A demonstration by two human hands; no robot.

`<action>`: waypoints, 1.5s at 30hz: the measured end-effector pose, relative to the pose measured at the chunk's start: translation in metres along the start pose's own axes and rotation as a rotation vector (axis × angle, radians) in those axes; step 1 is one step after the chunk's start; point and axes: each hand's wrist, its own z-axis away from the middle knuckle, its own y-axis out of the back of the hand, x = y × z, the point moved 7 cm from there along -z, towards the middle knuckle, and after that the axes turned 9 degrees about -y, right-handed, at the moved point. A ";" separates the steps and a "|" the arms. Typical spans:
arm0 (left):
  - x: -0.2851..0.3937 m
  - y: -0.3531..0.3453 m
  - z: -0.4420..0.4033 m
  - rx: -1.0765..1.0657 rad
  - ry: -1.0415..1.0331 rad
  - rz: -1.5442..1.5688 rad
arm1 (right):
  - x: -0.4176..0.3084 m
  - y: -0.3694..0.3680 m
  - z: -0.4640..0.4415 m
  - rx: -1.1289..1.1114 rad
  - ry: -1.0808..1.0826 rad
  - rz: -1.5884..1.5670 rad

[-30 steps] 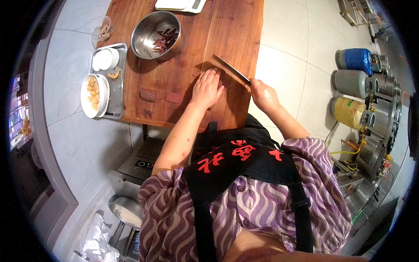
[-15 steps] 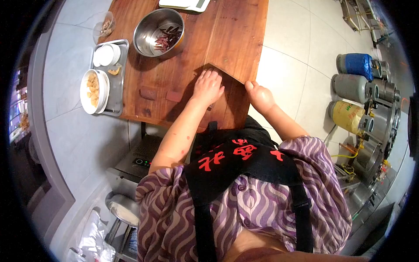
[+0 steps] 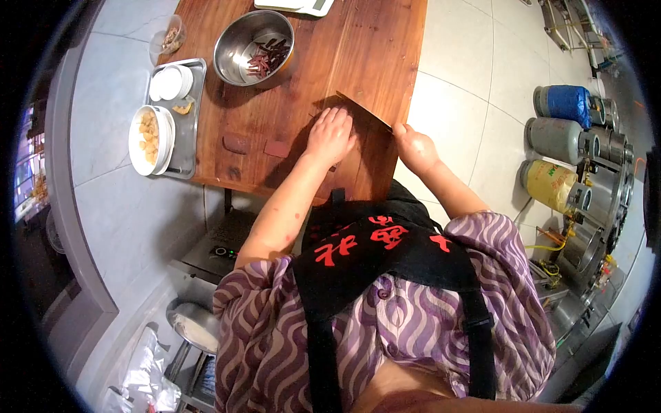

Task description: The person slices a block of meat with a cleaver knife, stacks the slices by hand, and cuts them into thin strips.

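Note:
My right hand (image 3: 416, 150) is closed round the handle end of a broad-bladed knife (image 3: 365, 110). Its blade is seen nearly edge-on, slanting up and left over the wooden table. Just left of the blade, my left hand (image 3: 330, 135) presses down with its fingers together and bent. A bit of a dark red food piece (image 3: 332, 167) shows beneath its palm; the rest is hidden by the hand. To the left lie two reddish-brown slabs, one rounded slab (image 3: 235, 144) and one flatter slab (image 3: 277, 149). Dark red strips (image 3: 267, 58) lie inside a steel bowl (image 3: 231, 58).
On the wooden table (image 3: 344, 41), a metal tray (image 3: 198, 82) at left bears small white dishes (image 3: 172, 82) and a bowl of yellowish chunks (image 3: 148, 138). A clear tub (image 3: 167, 34) stands behind it. A white scale (image 3: 296, 5) is at the far edge. Gas cylinders (image 3: 551, 131) stand at right.
The knife blade now stands more upright and its far end shows farther up the table. My hands stay close to where they were. The view has shifted slightly.

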 end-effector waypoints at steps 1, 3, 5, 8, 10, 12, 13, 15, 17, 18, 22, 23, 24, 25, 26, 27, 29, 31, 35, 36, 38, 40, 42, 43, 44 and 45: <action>-0.001 0.000 -0.001 -0.011 0.001 -0.003 | 0.002 0.005 -0.003 -0.003 -0.016 -0.015; -0.002 -0.005 -0.001 -0.092 0.036 0.005 | -0.008 0.016 0.002 -0.005 0.027 0.009; -0.003 -0.012 0.003 -0.234 0.096 0.025 | -0.014 0.013 0.005 -0.022 0.036 0.031; -0.003 -0.006 0.001 -0.145 0.064 0.035 | -0.007 -0.005 -0.004 -0.018 0.007 0.033; -0.002 -0.002 -0.001 -0.061 0.031 0.024 | -0.003 -0.007 -0.005 0.018 0.027 0.003; -0.003 -0.001 -0.002 -0.038 0.012 0.017 | 0.000 -0.003 -0.005 0.050 0.033 -0.012; -0.003 -0.002 0.000 -0.057 0.019 0.019 | 0.000 0.002 -0.005 0.062 0.039 -0.017; -0.002 -0.006 0.003 -0.104 0.042 0.026 | -0.010 0.006 0.002 0.040 0.060 0.044; -0.003 -0.007 0.002 -0.155 0.063 0.030 | -0.017 0.000 0.000 -0.003 0.018 0.086; -0.003 -0.007 0.004 -0.149 0.059 0.035 | -0.016 -0.006 0.000 0.008 0.027 0.071; 0.000 0.000 0.003 -0.038 0.026 0.026 | -0.005 -0.009 -0.002 0.062 0.059 0.007; -0.001 0.003 -0.001 0.010 0.006 0.015 | -0.003 -0.002 -0.005 0.082 0.060 -0.012; -0.004 -0.005 -0.001 -0.074 0.049 0.025 | -0.005 0.000 -0.004 0.064 0.072 -0.025; -0.006 -0.015 0.003 -0.162 0.096 0.040 | -0.008 0.002 0.000 0.039 0.086 -0.038; -0.008 -0.024 0.009 -0.251 0.144 0.053 | -0.012 0.001 0.002 0.014 0.101 -0.053; -0.004 -0.009 0.003 -0.080 0.059 0.022 | -0.013 -0.001 0.002 -0.012 0.074 -0.036; -0.002 -0.008 0.006 -0.082 0.054 0.036 | -0.013 -0.003 -0.002 -0.049 0.013 -0.007; -0.003 -0.006 0.002 -0.088 0.052 0.018 | -0.006 -0.009 -0.011 0.002 0.048 -0.040; -0.002 0.000 0.001 0.020 0.050 0.050 | 0.009 -0.006 -0.020 0.025 0.026 -0.205; -0.003 0.001 0.002 0.017 0.061 0.071 | 0.013 -0.005 -0.022 0.039 0.009 -0.236; -0.011 0.001 0.005 0.045 0.156 0.191 | 0.018 -0.005 -0.024 0.079 0.010 -0.328; -0.028 0.000 0.010 0.107 0.323 0.387 | 0.022 -0.003 -0.024 0.092 -0.020 -0.397; -0.045 0.005 0.009 0.197 0.375 0.323 | 0.026 -0.004 -0.024 0.109 -0.046 -0.439; -0.051 0.001 0.005 0.159 0.342 0.326 | 0.028 -0.004 -0.023 0.118 -0.055 -0.457; -0.055 -0.002 0.001 0.124 0.311 0.327 | 0.029 -0.004 -0.022 0.109 -0.065 -0.455; -0.057 -0.003 -0.007 0.032 0.295 0.318 | 0.029 -0.004 -0.022 0.100 -0.074 -0.453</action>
